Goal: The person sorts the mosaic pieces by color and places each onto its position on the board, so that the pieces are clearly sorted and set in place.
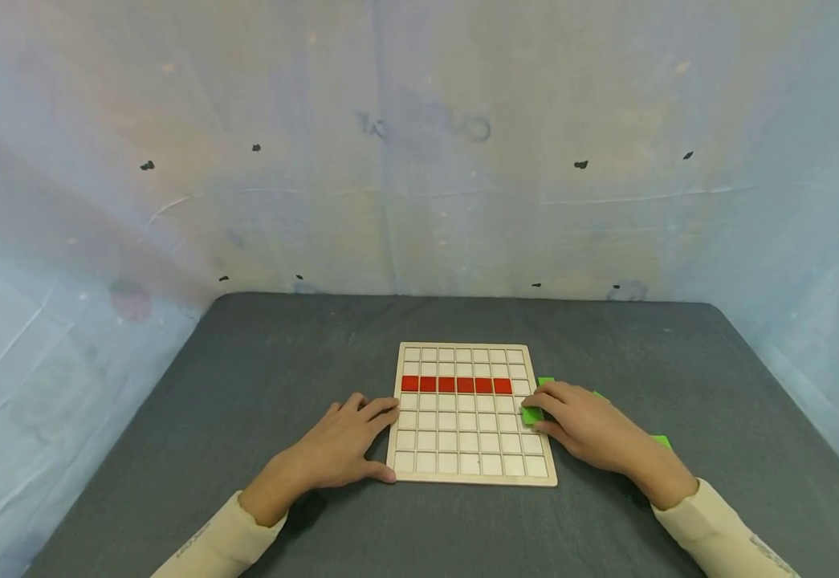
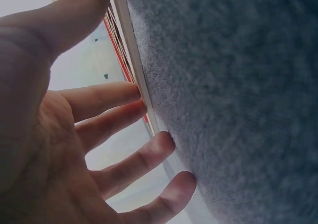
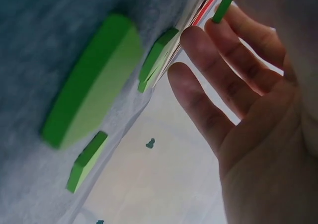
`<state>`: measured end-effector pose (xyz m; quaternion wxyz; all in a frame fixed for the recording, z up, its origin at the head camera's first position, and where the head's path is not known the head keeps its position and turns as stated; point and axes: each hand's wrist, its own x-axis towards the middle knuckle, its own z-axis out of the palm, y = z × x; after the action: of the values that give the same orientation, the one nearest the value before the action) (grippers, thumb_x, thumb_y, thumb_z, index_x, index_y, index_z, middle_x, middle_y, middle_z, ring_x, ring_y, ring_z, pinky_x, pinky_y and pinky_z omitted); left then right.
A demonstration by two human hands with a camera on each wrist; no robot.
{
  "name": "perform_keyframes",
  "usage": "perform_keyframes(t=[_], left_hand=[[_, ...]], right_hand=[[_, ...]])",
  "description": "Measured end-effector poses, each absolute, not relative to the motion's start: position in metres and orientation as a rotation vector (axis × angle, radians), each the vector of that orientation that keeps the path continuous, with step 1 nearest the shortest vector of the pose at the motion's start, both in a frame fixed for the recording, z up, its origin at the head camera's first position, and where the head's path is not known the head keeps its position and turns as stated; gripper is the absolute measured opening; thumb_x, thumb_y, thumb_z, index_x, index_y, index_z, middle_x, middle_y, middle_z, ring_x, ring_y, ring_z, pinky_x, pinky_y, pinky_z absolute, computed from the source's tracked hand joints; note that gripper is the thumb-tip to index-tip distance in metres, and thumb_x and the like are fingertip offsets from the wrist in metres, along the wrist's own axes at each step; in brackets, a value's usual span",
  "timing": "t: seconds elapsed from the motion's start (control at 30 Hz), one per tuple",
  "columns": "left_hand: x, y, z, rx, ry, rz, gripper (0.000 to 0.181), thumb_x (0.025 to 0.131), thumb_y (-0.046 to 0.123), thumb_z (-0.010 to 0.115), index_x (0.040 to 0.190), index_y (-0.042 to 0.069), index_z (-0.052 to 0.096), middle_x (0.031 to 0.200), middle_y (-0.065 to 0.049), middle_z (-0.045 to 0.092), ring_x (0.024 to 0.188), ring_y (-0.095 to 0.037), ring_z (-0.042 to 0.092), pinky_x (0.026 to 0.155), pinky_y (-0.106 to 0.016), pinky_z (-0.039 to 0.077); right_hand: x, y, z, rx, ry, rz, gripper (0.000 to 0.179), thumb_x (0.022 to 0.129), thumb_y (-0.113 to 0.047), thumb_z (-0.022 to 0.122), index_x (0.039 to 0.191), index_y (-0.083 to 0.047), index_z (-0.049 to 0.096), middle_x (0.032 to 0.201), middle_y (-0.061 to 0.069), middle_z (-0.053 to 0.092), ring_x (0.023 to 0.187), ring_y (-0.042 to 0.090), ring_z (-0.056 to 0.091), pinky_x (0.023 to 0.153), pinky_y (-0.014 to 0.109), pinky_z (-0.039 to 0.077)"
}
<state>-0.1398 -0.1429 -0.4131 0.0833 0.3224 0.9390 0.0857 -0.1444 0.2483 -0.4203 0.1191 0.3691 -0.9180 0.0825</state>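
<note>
A light wooden grid board (image 1: 477, 480) lies flat on the dark table. Six red square tiles would be a count, so I name them as several red tiles (image 1: 446, 385), lined up in one row from the left edge. My left hand (image 1: 340, 441) rests at the board's left side, fingertips and thumb touching its frame; in the left wrist view the fingers (image 2: 119, 92) are spread and fairly straight. My right hand (image 1: 592, 425) pinches a green square tile (image 1: 531, 415) over the right-hand column, below the red row. The same tile (image 3: 222, 8) shows edge-on in the right wrist view.
Loose green tiles lie on the table right of the board: one by its edge (image 1: 546, 380), another near the right wrist (image 1: 661, 441). Part of a further one shows behind the right hand. A pale, wrinkled sheet (image 1: 419, 201) with dark marks rises behind the table.
</note>
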Motion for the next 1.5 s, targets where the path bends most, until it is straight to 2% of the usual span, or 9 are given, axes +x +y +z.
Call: perform_keyframes(t=[0.33,0.6,1.0,1.33,1.5], left_hand=[[-0.140,-0.142,-0.413,0.927,2.819,0.278,0.087,0.077,0.063,0.073,0.147,0.016,0.050,0.154,0.003,0.043,0.128,-0.027,0.045,0.099,-0.056,0.042],[-0.139,-0.145,-0.414,0.997,2.830,0.253,0.071,0.090,0.055,0.066,0.147,0.016,0.050,0.155,0.001,0.043,0.126,-0.027,0.047,0.097,-0.056,0.044],[-0.140,-0.145,-0.414,0.976,2.840,0.268,0.071,0.088,0.054,0.068,0.145,0.016,0.052,0.154,0.002,0.045,0.125,-0.027,0.048,0.096,-0.056,0.044],[-0.139,-0.144,-0.414,0.967,2.841,0.279,0.071,0.088,0.054,0.068,0.145,0.016,0.053,0.153,0.002,0.045,0.125,-0.026,0.048,0.096,-0.057,0.044],[-0.138,-0.146,-0.416,0.963,2.835,0.292,0.071,0.088,0.054,0.068,0.146,0.016,0.052,0.154,0.002,0.044,0.127,-0.027,0.047,0.098,-0.059,0.043]], right_hand=[[-0.150,0.233,-0.418,1.147,-2.659,0.267,0.030,0.094,-0.026,0.071,0.121,-0.016,0.066,0.113,-0.005,0.062,0.092,0.006,0.059,0.080,0.032,0.052],[-0.156,0.211,-0.409,1.187,-2.660,0.251,0.030,0.095,-0.029,0.069,0.123,-0.018,0.065,0.110,-0.006,0.062,0.091,0.007,0.059,0.079,0.030,0.052],[-0.183,0.183,-0.408,1.221,-2.707,0.398,0.029,0.097,-0.031,0.065,0.123,-0.017,0.065,0.113,-0.005,0.062,0.091,0.006,0.058,0.080,0.029,0.050],[-0.189,0.179,-0.405,1.187,-2.728,0.487,0.026,0.099,-0.029,0.064,0.122,-0.019,0.065,0.115,-0.006,0.061,0.091,0.005,0.057,0.080,0.028,0.051],[-0.186,0.175,-0.401,1.185,-2.748,0.536,0.028,0.101,-0.034,0.060,0.125,-0.021,0.063,0.119,-0.008,0.060,0.091,0.003,0.056,0.080,0.027,0.050]])
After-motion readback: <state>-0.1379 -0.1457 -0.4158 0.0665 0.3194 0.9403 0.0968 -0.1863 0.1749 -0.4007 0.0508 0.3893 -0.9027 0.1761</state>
